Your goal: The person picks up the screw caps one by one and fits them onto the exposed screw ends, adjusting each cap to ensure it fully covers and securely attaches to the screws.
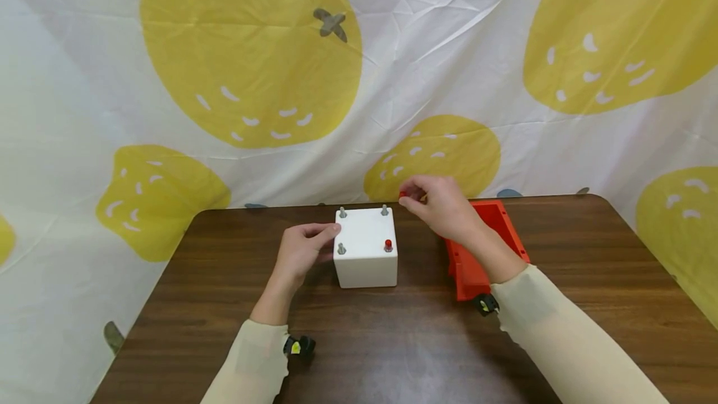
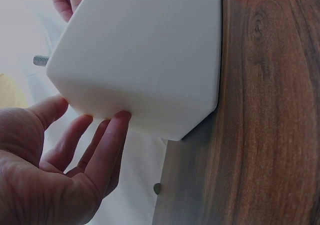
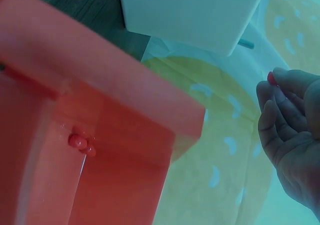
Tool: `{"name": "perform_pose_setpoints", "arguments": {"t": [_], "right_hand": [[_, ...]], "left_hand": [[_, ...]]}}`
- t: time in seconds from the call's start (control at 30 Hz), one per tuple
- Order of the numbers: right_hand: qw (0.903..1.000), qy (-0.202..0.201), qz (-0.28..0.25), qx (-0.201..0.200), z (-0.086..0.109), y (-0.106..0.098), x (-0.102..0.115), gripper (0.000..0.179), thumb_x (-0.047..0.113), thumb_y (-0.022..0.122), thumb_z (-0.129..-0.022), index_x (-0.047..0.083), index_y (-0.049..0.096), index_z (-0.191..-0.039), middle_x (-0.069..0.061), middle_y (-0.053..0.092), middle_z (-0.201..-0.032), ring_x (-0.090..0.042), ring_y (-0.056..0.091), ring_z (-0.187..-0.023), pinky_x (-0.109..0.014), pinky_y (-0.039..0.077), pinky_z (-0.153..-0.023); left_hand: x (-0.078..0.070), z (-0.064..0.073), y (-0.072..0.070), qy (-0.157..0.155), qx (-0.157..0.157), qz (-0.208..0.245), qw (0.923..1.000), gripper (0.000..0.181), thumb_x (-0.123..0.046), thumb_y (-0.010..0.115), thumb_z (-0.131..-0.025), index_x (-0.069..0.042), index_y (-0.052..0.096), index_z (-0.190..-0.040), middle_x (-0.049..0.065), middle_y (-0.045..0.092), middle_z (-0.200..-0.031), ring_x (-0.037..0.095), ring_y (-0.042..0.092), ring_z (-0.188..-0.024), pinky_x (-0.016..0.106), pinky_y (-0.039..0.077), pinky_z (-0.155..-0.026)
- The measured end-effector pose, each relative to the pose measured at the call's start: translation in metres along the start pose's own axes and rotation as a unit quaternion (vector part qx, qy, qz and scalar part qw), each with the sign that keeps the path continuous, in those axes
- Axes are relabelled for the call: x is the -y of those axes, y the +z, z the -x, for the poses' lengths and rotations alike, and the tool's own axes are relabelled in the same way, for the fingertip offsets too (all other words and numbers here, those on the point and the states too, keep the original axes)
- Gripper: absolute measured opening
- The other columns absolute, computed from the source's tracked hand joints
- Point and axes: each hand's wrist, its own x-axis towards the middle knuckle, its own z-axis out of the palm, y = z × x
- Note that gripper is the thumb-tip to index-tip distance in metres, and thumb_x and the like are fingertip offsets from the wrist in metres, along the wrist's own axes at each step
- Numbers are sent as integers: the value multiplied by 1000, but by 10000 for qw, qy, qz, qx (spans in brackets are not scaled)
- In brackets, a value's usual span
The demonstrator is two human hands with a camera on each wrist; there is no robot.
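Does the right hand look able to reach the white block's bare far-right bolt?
Probably yes: the right hand, pinching a red cap, is beside that bolt, and nothing visible stands between them.

Brown wood-grain table point(image 1: 224, 292) in front of white fabric backdrop point(image 1: 426, 73), yellow fruit print point(image 1: 252, 48).
Backdrop creased upper middle, hangs behind table and down both sides; fruits big, with white dashes point(image 1: 229, 93), few gray-green leaf shapes point(image 1: 114, 337). Far tabletop corners rounded; pale light sheen point(image 1: 409, 341) front center.
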Motion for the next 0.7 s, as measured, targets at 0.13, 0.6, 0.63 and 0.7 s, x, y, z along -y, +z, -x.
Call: {"name": "perform_pose_setpoints", "arguments": {"t": [0.13, 0.6, 0.63, 0.7], "right_hand": [[10000, 44, -62, 40, -3, 4, 0, 16, 10, 81, -96, 4, 78, -110, -3, 75, -94, -20, 68, -85, -39, 62, -80], [9996, 0, -166, 244, -10, 19, -1, 15, 11, 82, -95, 5, 80, -108, -2, 74, -93, -19, 67, -83, -36, 61, -77], [9996, -12, -168, 246, -11, 19, -1, 15, 10, 82, -95, 5, 80, -108, -3, 74, -93, -19, 67, -83, -36, 61, -77], [9995, -27, -170, 255, -11, 21, -1, 15, 10, 82, -95, 5, 80, -108, -3, 74, -93, -19, 67, -84, -36, 61, -77]], "left_hand": [[0, 0, 0, 5, -1, 29, 10000, 37, -28, 82, -97, 0, 78, -121, 16, 73, -121, 26, 73, -101, 50, 64, -89], [0, 0, 0, -20, -49, 16, 10000, 36, -28, 82, -97, -1, 78, -120, 16, 73, -121, 25, 73, -99, 41, 66, -81], [0, 0, 0, -24, -43, 18, 10000, 36, -28, 82, -97, -1, 78, -120, 16, 73, -122, 24, 73, -99, 40, 66, -80], [0, 0, 0, -18, -32, 31, 10000, 36, -27, 82, -97, -1, 78, -120, 15, 73, -122, 24, 73, -98, 38, 66, -78]]}}
